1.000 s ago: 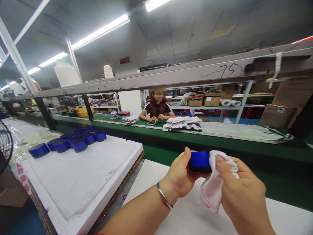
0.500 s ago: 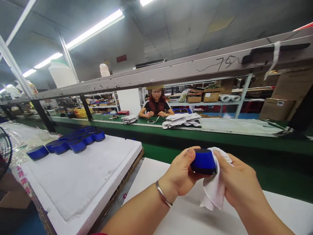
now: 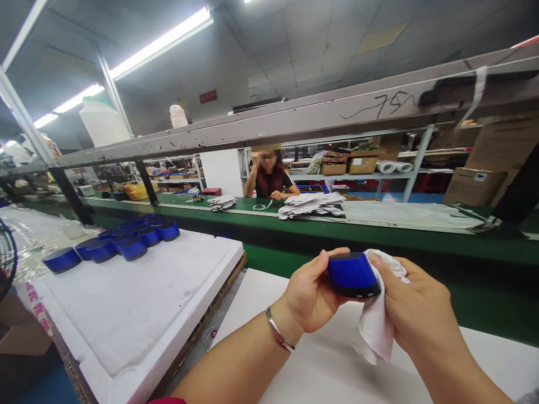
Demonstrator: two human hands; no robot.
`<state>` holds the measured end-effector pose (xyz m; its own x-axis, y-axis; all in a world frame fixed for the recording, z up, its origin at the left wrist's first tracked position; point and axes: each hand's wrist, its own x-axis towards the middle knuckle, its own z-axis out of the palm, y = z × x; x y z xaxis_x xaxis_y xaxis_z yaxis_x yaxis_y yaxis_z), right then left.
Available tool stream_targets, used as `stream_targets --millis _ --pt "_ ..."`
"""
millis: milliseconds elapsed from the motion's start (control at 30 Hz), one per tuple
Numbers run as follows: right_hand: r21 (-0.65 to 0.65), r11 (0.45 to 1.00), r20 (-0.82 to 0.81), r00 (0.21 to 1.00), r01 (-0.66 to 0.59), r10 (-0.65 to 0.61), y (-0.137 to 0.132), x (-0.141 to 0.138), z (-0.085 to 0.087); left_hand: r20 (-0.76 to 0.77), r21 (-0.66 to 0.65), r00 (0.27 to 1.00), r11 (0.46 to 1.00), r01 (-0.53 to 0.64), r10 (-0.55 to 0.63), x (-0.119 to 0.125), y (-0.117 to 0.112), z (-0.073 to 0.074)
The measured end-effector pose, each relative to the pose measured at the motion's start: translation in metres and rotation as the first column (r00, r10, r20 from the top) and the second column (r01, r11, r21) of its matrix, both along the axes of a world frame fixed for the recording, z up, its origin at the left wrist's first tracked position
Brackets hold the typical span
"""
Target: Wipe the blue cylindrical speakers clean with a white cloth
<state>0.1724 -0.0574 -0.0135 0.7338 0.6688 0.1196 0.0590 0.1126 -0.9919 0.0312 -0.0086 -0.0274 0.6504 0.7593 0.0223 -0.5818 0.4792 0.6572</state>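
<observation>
My left hand [image 3: 314, 294] grips the left end of a blue device with black faces [image 3: 352, 274]; "ON" and "OFF" are printed on its dark lower edge. A white cloth [image 3: 377, 331] is bunched in my right hand [image 3: 416, 306], which presses it against the device's right end. The cloth's loose part hangs down. Both hands are above a white board [image 3: 320, 370]. To the left, several similar blue devices [image 3: 133, 248] stand grouped at the far end of a white foam slab [image 3: 138, 314].
A green conveyor belt [image 3: 269, 255] runs behind the board. Across it sits a co-worker [image 3: 269, 179] near stacks of white sheets [image 3: 311, 205]. An overhead shelf [image 3: 261, 132] crosses the view. A fan [image 3: 6, 258] is at the left edge.
The device has turned slightly, so its "ON" and "OFF" print now shows. My right hand and the cloth have shifted a little right. The co-worker has raised one hand to the head.
</observation>
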Motion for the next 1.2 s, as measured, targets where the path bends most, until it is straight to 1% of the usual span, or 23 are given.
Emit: stream_targets --millis 67,167,233,333,367,400,467,500,533,567,633,733,833,900,1000,1100,1200 --pt "0.027 1.0 -0.062 0.998 -0.013 0.015 0.001 -0.003 0.004 -0.001 -0.001 1.0 1.0 0.02 -0.02 -0.001 0.001 0.0" --pt "0.044 0.998 -0.133 0.989 -0.055 0.061 0.001 -0.008 0.003 0.008 0.081 1.0 0.997 -0.017 0.016 -0.001 0.001 -0.005" --pt "0.081 0.994 -0.18 0.98 -0.071 0.084 0.002 -0.006 0.001 -0.006 0.112 0.999 0.993 -0.039 0.04 -0.002 0.002 -0.009" --pt "0.153 0.988 -0.242 0.969 -0.012 0.049 0.0 -0.001 0.0 -0.06 0.035 0.998 0.999 -0.034 0.036 -0.002 0.007 -0.011" --pt "0.16 0.987 -0.229 0.973 0.014 0.023 -0.002 0.0 0.0 -0.065 0.001 0.998 1.0 -0.025 0.025 -0.001 0.009 -0.011" --pt "0.157 0.987 -0.182 0.983 0.031 -0.002 -0.005 -0.001 -0.001 -0.058 -0.023 0.998 1.0 -0.014 0.013 -0.001 0.009 -0.01" --pt "0.159 0.986 0.016 0.999 0.047 -0.05 -0.011 -0.006 -0.006 -0.021 -0.023 1.0 1.0 -0.017 0.017 0.0 0.008 -0.009" --pt "0.168 0.984 0.152 0.985 0.055 -0.081 -0.014 -0.009 -0.01 -0.001 -0.002 0.999 0.999 -0.04 0.04 0.001 0.006 -0.008" --pt "0.179 0.982 0.278 0.954 0.063 -0.111 -0.016 -0.013 -0.013 0.014 0.022 0.997 0.997 -0.073 0.073 0.002 0.003 -0.007" --pt "0.186 0.98 0.368 0.92 0.071 -0.136 -0.016 -0.016 -0.016 0.022 0.043 0.994 0.994 -0.104 0.103 0.002 0.0 -0.007" --pt "0.164 0.983 0.442 0.885 0.085 -0.15 -0.013 -0.017 -0.021 0.008 0.062 0.991 0.989 -0.137 0.137 0.001 -0.004 -0.006" --pt "0.06 0.995 0.378 0.921 0.083 -0.099 -0.002 -0.006 -0.021 -0.013 0.057 0.99 0.989 -0.138 0.138 -0.001 -0.006 -0.006" --pt "-0.006 0.999 0.294 0.955 0.049 -0.045 0.003 0.006 -0.017 0.019 0.053 0.99 0.988 -0.144 0.143 -0.002 -0.001 -0.005" --pt "-0.014 1.0 0.233 0.972 0.021 -0.017 0.002 0.007 -0.013 0.024 0.028 0.995 0.995 -0.093 0.092 -0.001 0.002 -0.003" --pt "0.001 1.0 0.118 0.993 0.005 -0.005 -0.003 0.0 -0.007 0.03 -0.046 0.999 0.999 0.013 -0.012 0.0 0.001 0.001" --pt "0.018 1.0 -0.017 1.0 0.003 -0.003 -0.006 -0.009 -0.002 0.054 -0.147 0.998 0.989 0.032 -0.024 0.0 -0.004 0.009" --pt "0.027 0.999 -0.057 0.998 0.018 -0.016 -0.006 -0.01 0.002 -0.001 -0.264 1.0 0.964 0.026 -0.028 -0.001 -0.007 0.019"
